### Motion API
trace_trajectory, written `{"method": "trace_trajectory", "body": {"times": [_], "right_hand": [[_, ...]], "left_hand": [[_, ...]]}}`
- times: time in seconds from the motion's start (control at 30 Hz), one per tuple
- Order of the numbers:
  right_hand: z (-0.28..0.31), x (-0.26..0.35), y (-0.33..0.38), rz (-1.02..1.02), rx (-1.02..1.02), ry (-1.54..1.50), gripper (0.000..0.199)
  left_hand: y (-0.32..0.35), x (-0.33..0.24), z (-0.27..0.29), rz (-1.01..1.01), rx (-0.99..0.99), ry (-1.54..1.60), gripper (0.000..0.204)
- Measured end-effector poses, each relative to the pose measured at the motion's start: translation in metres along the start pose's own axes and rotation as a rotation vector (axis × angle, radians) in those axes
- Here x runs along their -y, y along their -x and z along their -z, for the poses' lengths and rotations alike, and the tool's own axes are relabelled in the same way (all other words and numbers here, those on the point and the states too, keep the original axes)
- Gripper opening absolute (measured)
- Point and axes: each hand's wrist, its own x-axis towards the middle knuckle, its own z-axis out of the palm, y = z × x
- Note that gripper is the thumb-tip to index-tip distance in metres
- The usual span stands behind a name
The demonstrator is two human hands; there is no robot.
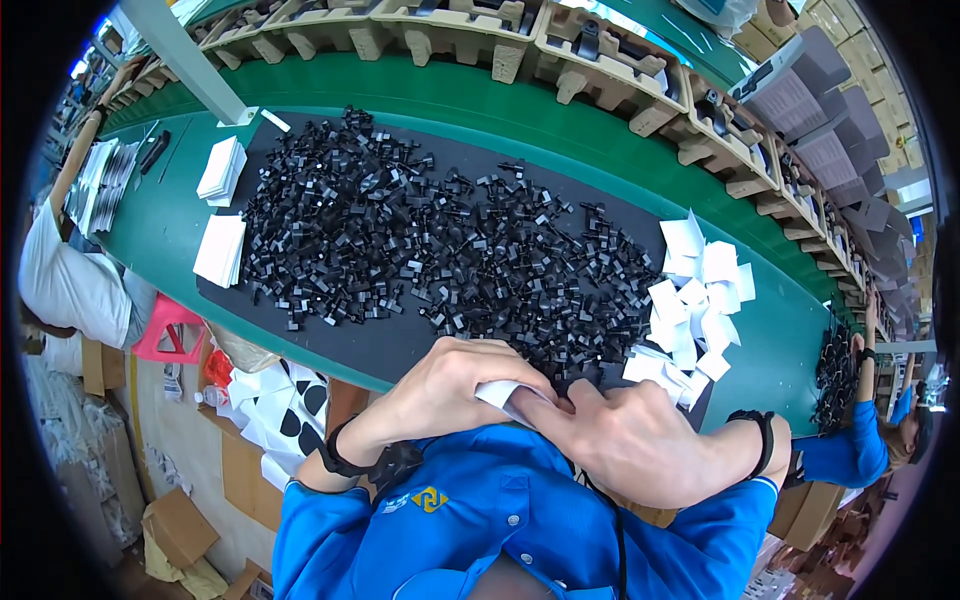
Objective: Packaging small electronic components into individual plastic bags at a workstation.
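Your left hand (452, 385) gripped a curled white paper (496, 394) at six o'clock, presumably steadying it for your curled right hand (640, 438), its hold hidden, black parts (450, 250) heaped within reach at twelve.

We've a grn table (772, 390) w/ blk mat (365, 345): blk pcs (450, 240) heaped on it, wht stacks (218, 252) nr its L edge, wht slips (722, 262) nr its R, blk heap (836, 378) at table's R end.
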Motion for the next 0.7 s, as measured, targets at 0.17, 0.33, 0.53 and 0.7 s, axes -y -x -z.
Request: {"method": "trace_trajectory", "body": {"times": [0.17, 0.33, 0.53, 0.7], "right_hand": [[0.005, -0.010, -0.003, -0.004, 0.039, 0.006, 0.037], [0.010, -0.028, -0.001, 0.020, -0.034, -0.226, 0.038], [-0.004, -0.028, -0.011, -0.028, -0.658, -0.609, 0.041], [-0.038, -0.038, -0.005, 0.033, -0.642, -0.660, 0.034]], "left_hand": [[-0.005, -0.007, -0.003, -0.050, -0.117, 0.036, 0.031], [0.006, -0.008, -0.003, 0.059, -0.269, -0.022, 0.036], [0.016, -0.015, -0.001, 0.040, -0.309, 0.126, 0.034], [0.018, -0.009, -0.007, 0.037, -0.257, 0.060, 0.031]]}}
